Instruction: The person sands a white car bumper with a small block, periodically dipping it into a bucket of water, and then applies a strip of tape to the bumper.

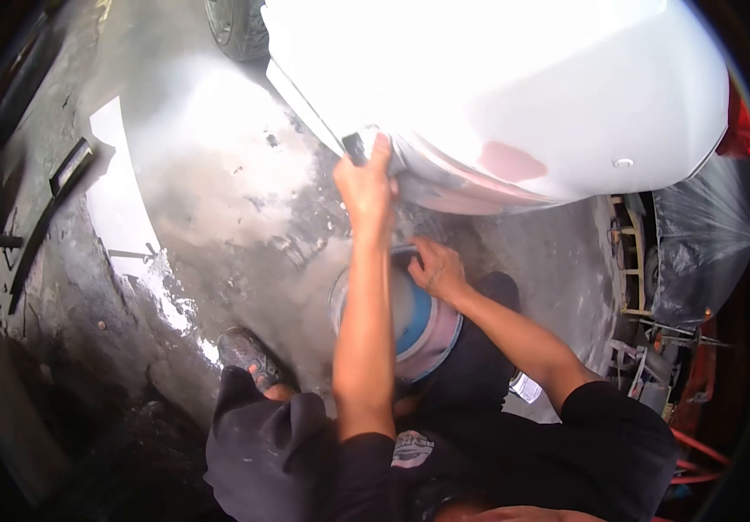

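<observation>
My left hand (364,187) is closed round a small dark block (354,148), its thumb pointing up, at the lower edge of a white car body panel (583,96). Most of the block is hidden by the fingers. Pinkish and grey sanded-looking patches (512,162) show on the panel near this edge. Lower down, my right hand (441,271) has curled fingers at the far rim of a bucket (446,335) with blue inside, between my legs. A greyish edge shows by its fingertips; I cannot make out what they hold.
A tyre (237,28) stands at the top, by the panel. On the wet, stained floor at left lie a white sheet-like strip (123,187) and a black curved trim piece (44,217). Plastic sheeting (707,235) and exposed car parts (631,252) are at right.
</observation>
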{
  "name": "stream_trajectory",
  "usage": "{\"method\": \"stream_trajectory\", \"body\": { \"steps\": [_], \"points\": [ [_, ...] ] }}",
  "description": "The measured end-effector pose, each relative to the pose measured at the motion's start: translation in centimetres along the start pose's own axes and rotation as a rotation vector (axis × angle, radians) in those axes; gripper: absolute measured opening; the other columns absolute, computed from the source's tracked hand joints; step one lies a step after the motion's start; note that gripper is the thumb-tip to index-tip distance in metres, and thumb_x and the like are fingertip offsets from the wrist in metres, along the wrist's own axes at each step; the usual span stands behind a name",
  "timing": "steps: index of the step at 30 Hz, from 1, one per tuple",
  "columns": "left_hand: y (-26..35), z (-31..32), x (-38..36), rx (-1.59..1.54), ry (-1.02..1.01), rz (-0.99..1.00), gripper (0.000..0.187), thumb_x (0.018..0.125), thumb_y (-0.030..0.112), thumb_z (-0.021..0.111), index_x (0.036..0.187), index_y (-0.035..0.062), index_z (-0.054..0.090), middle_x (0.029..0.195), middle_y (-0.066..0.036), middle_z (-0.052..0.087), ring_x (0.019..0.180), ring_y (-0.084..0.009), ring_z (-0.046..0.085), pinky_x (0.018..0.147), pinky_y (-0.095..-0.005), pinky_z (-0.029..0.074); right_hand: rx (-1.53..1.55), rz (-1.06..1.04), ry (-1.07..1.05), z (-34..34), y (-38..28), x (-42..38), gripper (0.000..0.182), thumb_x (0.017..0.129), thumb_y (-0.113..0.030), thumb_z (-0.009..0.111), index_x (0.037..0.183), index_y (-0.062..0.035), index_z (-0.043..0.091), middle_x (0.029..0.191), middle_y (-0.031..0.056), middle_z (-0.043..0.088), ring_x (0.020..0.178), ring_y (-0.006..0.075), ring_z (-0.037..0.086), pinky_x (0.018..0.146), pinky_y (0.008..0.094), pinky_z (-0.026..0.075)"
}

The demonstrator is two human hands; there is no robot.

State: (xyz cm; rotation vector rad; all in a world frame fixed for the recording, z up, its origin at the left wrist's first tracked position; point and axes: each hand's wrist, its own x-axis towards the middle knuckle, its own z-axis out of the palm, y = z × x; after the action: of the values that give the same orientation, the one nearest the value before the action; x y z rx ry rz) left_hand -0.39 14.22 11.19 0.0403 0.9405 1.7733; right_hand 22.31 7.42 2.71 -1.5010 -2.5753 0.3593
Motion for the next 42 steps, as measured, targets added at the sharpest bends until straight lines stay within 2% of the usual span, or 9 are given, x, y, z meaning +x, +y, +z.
{"method": "stream_trajectory", "body": {
  "steps": [12, 14, 15, 19, 21, 28, 38, 40, 42],
  "points": [
    [-2.5, -1.0, 1.1, 0.017, 0.080, 0.060, 0.017, 0.103, 0.015, 0.075, 0.106, -0.0014, 0.072, 0.078, -0.003, 0.066, 0.047, -0.0087, 0.047, 0.041, -0.0288, 0.033, -0.019, 0.009, -0.023, -0.3, -0.4, 1.2, 0.033, 0.090, -0.015, 0.066, 0.122, -0.0064, 0.068, 0.106, 0.0202, 0.074, 0.093, 0.0458, 0.073, 0.082, 0.0542, 0.059],
    [-3.3, -3.2, 5.6, 0.239, 0.053, 0.297, 0.018, 0.102, 0.012, 0.074, 0.108, -0.0042, 0.072, 0.081, -0.005, 0.068, 0.055, -0.0105, 0.055, 0.044, -0.0299, 0.037, -0.050, 0.009, -0.050, -0.3, 0.0, -0.1, 0.033, 0.090, -0.015, 0.066, 0.123, -0.0081, 0.068, 0.105, 0.0184, 0.074, 0.093, 0.0455, 0.073, 0.082, 0.0552, 0.059],
    [-2.0, -3.5, 7.3, 0.324, 0.095, 0.353, 0.024, 0.096, 0.009, 0.076, 0.110, -0.0100, 0.071, 0.088, -0.014, 0.077, 0.079, -0.0277, 0.070, 0.081, -0.0452, 0.056, -0.035, 0.000, -0.033, -0.3, -0.4, -0.1, 0.033, 0.090, -0.016, 0.066, 0.122, -0.0080, 0.068, 0.104, 0.0182, 0.074, 0.091, 0.0450, 0.072, 0.082, 0.0552, 0.059],
    [0.1, -4.9, 11.3, 0.607, 0.257, 0.810, 0.027, 0.105, 0.014, 0.067, 0.118, -0.0092, 0.072, 0.085, -0.008, 0.072, 0.079, -0.0144, 0.069, 0.060, -0.0317, 0.054, -0.038, -0.022, -0.005, -0.2, -0.4, 0.5, 0.032, 0.090, -0.016, 0.066, 0.120, -0.0075, 0.067, 0.100, 0.0170, 0.073, 0.087, 0.0434, 0.072, 0.079, 0.0549, 0.059],
    [1.4, -5.8, 8.7, 0.284, 0.192, 0.483, 0.024, 0.106, 0.013, 0.062, 0.113, -0.0079, 0.071, 0.088, -0.014, 0.073, 0.075, -0.0201, 0.069, 0.066, -0.0378, 0.055, -0.030, -0.029, 0.018, -0.3, -0.3, 0.4, 0.031, 0.090, -0.016, 0.067, 0.120, -0.0075, 0.067, 0.100, 0.0166, 0.073, 0.087, 0.0430, 0.072, 0.078, 0.0547, 0.059],
    [1.0, -10.4, 7.2, 0.435, 0.209, 0.442, 0.028, 0.110, 0.021, 0.061, 0.103, -0.0036, 0.073, 0.080, -0.006, 0.070, 0.067, -0.0124, 0.062, 0.058, -0.0308, 0.051, -0.017, -0.017, 0.013, -0.2, -0.2, 0.1, 0.034, 0.089, -0.014, 0.069, 0.122, -0.0074, 0.068, 0.105, 0.0182, 0.074, 0.089, 0.0427, 0.072, 0.080, 0.0526, 0.058],
    [0.3, -8.8, -5.1, 1.335, -0.903, -0.401, 0.034, 0.096, 0.020, 0.075, 0.124, 0.0009, 0.080, 0.087, -0.015, 0.079, 0.071, -0.0210, 0.075, 0.060, -0.0354, 0.061, 0.128, -0.076, 0.031, -0.7, 0.4, -0.1, 0.041, 0.090, -0.015, 0.068, 0.131, -0.0094, 0.068, 0.115, 0.0176, 0.075, 0.098, 0.0427, 0.073, 0.086, 0.0526, 0.059],
    [-7.8, -11.5, -6.1, 1.874, -0.946, 0.249, 0.028, 0.098, 0.022, 0.066, 0.110, 0.0060, 0.084, 0.093, -0.017, 0.082, 0.080, -0.0258, 0.081, 0.065, -0.0425, 0.064, 0.112, -0.031, 0.036, -0.5, 0.6, -0.3, 0.039, 0.091, -0.017, 0.068, 0.130, -0.0098, 0.068, 0.119, 0.0174, 0.076, 0.100, 0.0431, 0.073, 0.087, 0.0526, 0.059],
    [-9.8, -9.6, -7.4, 1.984, -0.929, 0.166, 0.027, 0.098, 0.023, 0.063, 0.106, 0.0087, 0.085, 0.095, -0.015, 0.082, 0.085, -0.0275, 0.082, 0.068, -0.0457, 0.065, 0.128, 0.000, 0.015, -0.7, 0.6, -0.6, 0.039, 0.092, -0.017, 0.068, 0.130, -0.0099, 0.068, 0.118, 0.0172, 0.076, 0.100, 0.0430, 0.073, 0.087, 0.0528, 0.059]
  ]
}}
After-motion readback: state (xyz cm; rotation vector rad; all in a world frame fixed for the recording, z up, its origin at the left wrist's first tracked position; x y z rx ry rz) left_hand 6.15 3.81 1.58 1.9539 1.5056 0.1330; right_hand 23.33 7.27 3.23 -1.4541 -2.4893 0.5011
